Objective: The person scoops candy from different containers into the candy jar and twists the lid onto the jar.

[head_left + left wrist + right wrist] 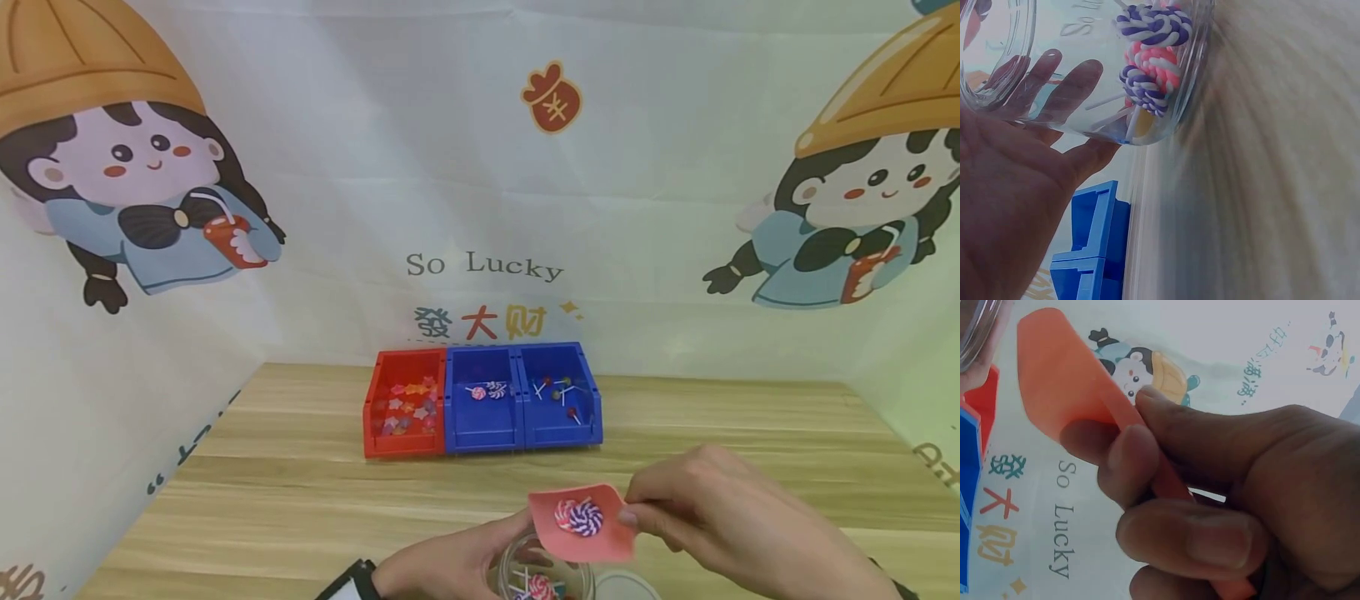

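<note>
In the head view my right hand grips a pink scoop by its handle, fingers curled round it in the right wrist view. On the scoop's blade lie swirl lollipops, one pink and white, one purple and white. The blade is over the mouth of a clear glass jar, hiding part of it. My left hand holds the jar, fingers wrapped round its side. Inside the jar are several swirl lollipops, pink and purple, with white sticks.
Behind the hands stand a red bin of star-shaped pieces, a blue bin with swirl lollipops and another blue bin with small round lollipops. A pale round disc lies right of the jar. A printed cloth hangs behind the wooden table.
</note>
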`<state>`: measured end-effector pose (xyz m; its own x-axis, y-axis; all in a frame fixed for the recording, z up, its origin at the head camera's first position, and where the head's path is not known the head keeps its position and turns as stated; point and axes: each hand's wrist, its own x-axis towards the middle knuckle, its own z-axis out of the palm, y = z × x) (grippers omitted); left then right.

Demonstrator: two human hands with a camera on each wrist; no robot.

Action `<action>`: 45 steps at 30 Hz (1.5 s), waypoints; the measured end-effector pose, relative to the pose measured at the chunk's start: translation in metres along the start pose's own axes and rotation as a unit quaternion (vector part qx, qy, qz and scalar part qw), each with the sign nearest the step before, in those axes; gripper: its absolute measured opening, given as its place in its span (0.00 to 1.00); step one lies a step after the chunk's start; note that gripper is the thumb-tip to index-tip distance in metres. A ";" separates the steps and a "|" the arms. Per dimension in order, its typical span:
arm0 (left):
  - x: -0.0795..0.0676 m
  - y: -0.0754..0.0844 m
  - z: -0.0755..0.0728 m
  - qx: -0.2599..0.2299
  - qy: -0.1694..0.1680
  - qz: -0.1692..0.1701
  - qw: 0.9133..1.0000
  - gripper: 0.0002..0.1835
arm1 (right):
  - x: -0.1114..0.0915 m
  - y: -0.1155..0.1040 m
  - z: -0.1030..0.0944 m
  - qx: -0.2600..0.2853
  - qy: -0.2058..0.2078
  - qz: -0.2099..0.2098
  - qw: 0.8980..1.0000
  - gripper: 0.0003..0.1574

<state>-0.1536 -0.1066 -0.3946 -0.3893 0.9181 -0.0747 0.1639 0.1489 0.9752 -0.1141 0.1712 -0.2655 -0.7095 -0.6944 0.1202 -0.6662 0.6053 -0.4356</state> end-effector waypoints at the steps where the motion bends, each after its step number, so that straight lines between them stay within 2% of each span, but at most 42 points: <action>1: 0.000 0.000 0.000 0.000 -0.001 0.000 1.000 0.44 | 0.000 0.000 0.000 -0.003 0.003 -0.005 1.000 0.11; 8: -0.001 0.001 0.001 -0.040 -0.004 -0.006 0.999 0.42 | 0.002 -0.001 0.004 -0.021 0.036 -0.085 0.996 0.10; 10: -0.001 0.001 0.001 -0.046 -0.003 -0.010 0.999 0.41 | 0.002 -0.002 0.005 -0.022 0.037 -0.095 0.995 0.11; 17: -0.001 0.001 0.001 -0.036 0.005 -0.016 0.999 0.42 | 0.002 -0.003 0.004 -0.014 0.015 -0.071 0.997 0.11; 24: -0.001 0.001 0.002 -0.068 0.004 -0.026 0.997 0.40 | 0.002 -0.003 0.003 -0.001 -0.004 -0.046 0.999 0.12; 31: -0.002 0.000 0.002 -0.089 0.000 -0.026 0.996 0.39 | 0.002 -0.002 0.005 -0.025 0.040 -0.095 0.994 0.11; 38: -0.001 0.001 0.002 -0.095 -0.003 -0.022 0.995 0.39 | 0.001 -0.002 0.005 -0.037 0.053 -0.106 0.992 0.11; 45: -0.002 0.000 0.002 -0.079 -0.001 -0.009 0.997 0.40 | 0.000 -0.001 0.004 -0.048 0.061 -0.118 0.990 0.08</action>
<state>-0.1510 -0.1072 -0.3945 -0.3894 0.9164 -0.0926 0.0116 0.1054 0.9944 -0.1125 0.1687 -0.2689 -0.5505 -0.7723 0.3170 -0.8310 0.4705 -0.2967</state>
